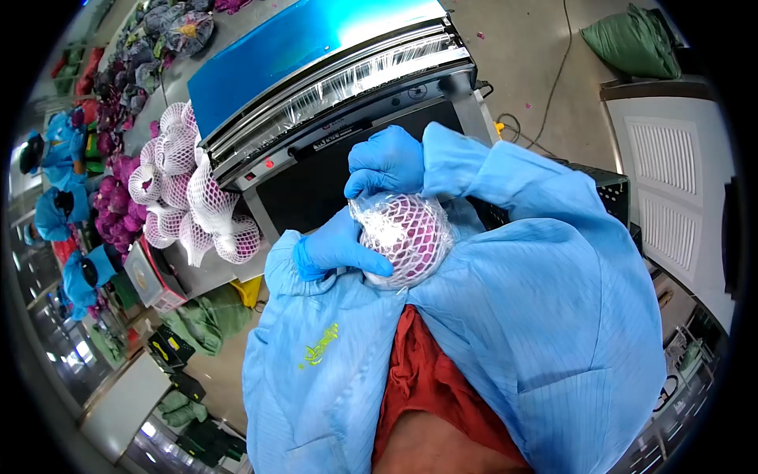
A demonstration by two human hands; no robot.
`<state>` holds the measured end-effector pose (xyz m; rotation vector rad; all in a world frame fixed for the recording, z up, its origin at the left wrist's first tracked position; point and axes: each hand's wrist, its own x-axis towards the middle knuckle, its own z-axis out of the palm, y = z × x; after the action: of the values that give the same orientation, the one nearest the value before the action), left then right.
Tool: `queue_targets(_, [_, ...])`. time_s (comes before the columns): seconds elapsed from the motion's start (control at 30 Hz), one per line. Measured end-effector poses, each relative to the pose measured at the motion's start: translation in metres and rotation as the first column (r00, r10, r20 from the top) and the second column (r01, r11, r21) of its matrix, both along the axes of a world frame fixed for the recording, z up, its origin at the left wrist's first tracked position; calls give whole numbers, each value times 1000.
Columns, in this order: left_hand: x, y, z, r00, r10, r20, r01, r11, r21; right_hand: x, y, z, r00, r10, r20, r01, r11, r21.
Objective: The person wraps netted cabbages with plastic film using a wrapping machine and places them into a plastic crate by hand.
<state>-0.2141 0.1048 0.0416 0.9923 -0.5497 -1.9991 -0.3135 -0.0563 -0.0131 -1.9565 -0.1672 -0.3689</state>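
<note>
A round purple vegetable in white foam netting and clear film is held close to the chest. My left hand, in a blue glove, is wrapped round its left side, the thumb lying over the front. At its top, my right hand, also gloved in blue, has its fingers curled closed on gathered film. Just beyond the hands stands a wrapping machine with a blue lid, a roll of clear film and a dark flat plate.
Netted vegetables lie left of the machine, with loose purple ones behind. Several people in blue stand far left. A green sack and white cabinet are right. A black crate is beside the right sleeve.
</note>
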Motion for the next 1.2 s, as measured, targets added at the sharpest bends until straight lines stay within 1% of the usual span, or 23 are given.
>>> queue_targets(0.03, [-1, 1, 4, 1000, 2, 12, -2, 1000, 30, -3, 1, 1, 994, -41, 97, 53, 992, -117])
queue_targets(0.13, [-8, 5, 11, 999, -2, 47, 1, 1000, 20, -10, 0, 11, 980, -98, 175, 142, 956, -257])
queue_targets(0.17, [-10, 8, 8, 997, 2, 76, 0, 1000, -23, -12, 2, 11, 983, -111, 143, 141, 965, -222])
queue_targets(0.23, [-14, 15, 9, 990, 44, 132, -46, 999, 19, -13, 7, 10, 989, -128, 79, 139, 978, -155])
queue_targets(0.27, [-15, 19, 10, 985, 65, 162, -72, 997, 37, -17, 12, 12, 987, -151, -62, 144, 984, -108])
queue_targets(0.33, [-23, 30, 11, 963, 195, 185, -199, 980, 5, -27, 27, 18, 926, -165, -340, 172, 985, -9])
queue_targets(0.37, [-28, 35, 8, 948, 266, 177, -253, 963, -92, -26, 34, 0, 967, -149, -207, 124, 984, -129])
queue_targets(0.4, [-33, 40, 6, 931, 330, 158, -301, 936, -180, -27, 41, 1, 926, -96, -365, 99, 995, -11])
queue_targets(0.47, [-43, 57, 19, 897, 368, 245, -334, 927, -169, -25, 57, 5, 778, 66, -624, 104, 967, 232])
queue_targets(0.5, [-47, 63, 22, 877, 389, 284, -353, 920, -170, -23, 62, 4, 751, 147, -643, 41, 962, 268])
queue_targets(0.53, [-42, 70, 16, 842, 351, 410, -230, 920, -316, -20, 72, -7, 701, 309, -643, -3, 903, 431])
queue_targets(0.6, [-23, 90, -2, 699, 327, 636, 80, 848, -524, -17, 100, -21, 644, 508, -573, 32, 729, 683])
queue_targets(0.63, [-24, 98, -5, 784, 243, 572, 116, 847, -519, -24, 108, -20, 689, 595, -414, 28, 549, 835])
queue_targets(0.67, [-22, 105, -8, 771, 213, 600, 196, 816, -543, -32, 115, -17, 713, 659, -238, 11, 329, 944])
queue_targets(0.7, [-16, 112, -11, 755, 186, 629, 275, 781, -561, -35, 123, -14, 731, 674, -109, -17, 178, 984])
queue_targets(0.73, [-14, 120, -14, 736, 160, 658, 352, 740, -574, -38, 133, -16, 751, 658, -50, -21, 100, 995])
queue_targets(0.77, [-19, 132, -18, 884, 132, 449, 153, 826, -543, -42, 143, -20, 771, 636, -25, -14, 57, 998])
queue_targets(0.83, [-26, 152, -32, 961, 171, 217, -62, 899, -433, -50, 165, -33, 822, 568, -34, 40, 1, 999])
queue_targets(0.9, [-33, 171, -44, 971, 237, 14, -223, 932, -286, -61, 188, -50, 880, 466, -92, 125, -41, 991])
queue_targets(0.97, [-40, 188, -51, 936, 320, -149, -340, 930, -139, -75, 211, -64, 924, 329, -194, 233, -84, 969])
queue_targets(1.07, [-40, 205, -64, 845, 430, -317, -428, 900, 81, -93, 243, -84, 915, 71, -396, 402, -147, 904])
queue_targets(1.13, [-38, 210, -79, 800, 463, -382, -423, 886, 188, -101, 259, -90, 844, -110, -525, 507, -157, 848])
queue_targets(1.2, [-31, 212, -90, 815, 422, -397, -374, 907, 196, -107, 268, -88, 737, -277, -616, 610, -121, 783])
